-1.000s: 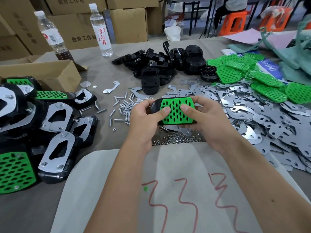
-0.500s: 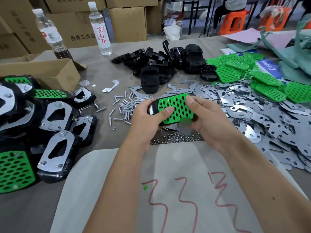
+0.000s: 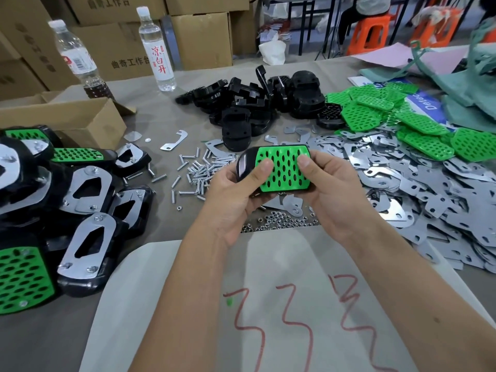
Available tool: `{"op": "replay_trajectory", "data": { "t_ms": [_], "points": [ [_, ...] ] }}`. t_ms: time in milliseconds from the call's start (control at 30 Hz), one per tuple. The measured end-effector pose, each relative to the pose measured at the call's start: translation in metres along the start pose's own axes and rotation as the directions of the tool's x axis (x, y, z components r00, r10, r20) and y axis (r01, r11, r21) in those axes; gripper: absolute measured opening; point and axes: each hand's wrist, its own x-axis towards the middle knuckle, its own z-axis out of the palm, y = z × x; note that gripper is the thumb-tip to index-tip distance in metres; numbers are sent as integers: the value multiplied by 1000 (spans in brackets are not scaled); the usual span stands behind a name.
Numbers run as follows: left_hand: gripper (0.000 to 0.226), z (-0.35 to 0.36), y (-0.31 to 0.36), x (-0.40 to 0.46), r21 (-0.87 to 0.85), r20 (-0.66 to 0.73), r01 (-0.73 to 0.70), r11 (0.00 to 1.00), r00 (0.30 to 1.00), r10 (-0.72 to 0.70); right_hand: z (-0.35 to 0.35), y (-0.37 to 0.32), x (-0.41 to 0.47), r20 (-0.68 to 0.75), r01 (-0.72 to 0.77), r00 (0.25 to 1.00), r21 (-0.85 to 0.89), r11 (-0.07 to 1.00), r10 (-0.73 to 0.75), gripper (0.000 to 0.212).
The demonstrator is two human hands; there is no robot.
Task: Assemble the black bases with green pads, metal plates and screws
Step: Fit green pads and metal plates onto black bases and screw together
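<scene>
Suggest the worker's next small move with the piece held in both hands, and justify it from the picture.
Probably turn the black base over to fit a metal plate: the green pad already sits on it under both thumbs, the left hand and right hand grip its ends, and loose metal plates lie right.

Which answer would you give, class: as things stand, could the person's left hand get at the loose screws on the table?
Probably not at once. The left hand grips the black base with its green pad, so it is occupied. The screws lie uncovered just beside it; after letting go, the way looks free.
</scene>
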Motion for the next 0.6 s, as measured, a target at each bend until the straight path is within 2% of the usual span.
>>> {"op": "replay_trajectory", "data": {
  "t_ms": [100, 267, 400, 600],
  "points": [
    [23, -1, 0, 1, 30, -28, -13, 999, 1000, 14, -1, 1, 2, -74, -6, 997, -9, 1000, 5, 24],
    [28, -3, -4, 2, 124, -80, -32, 992, 996, 42, -6, -3, 3, 67, -124, 990, 48, 991, 120, 33],
    [28, -1, -4, 2, 41, -47, -62, 997, 997, 64, -9, -7, 2, 125, -86, 990, 124, 989, 70, 47],
    [20, 1, -5, 2, -33, -48, -44, 998, 998, 43, -12, -4, 4, 137, -46, 990, 110, 993, 31, 47]
  ]
}}
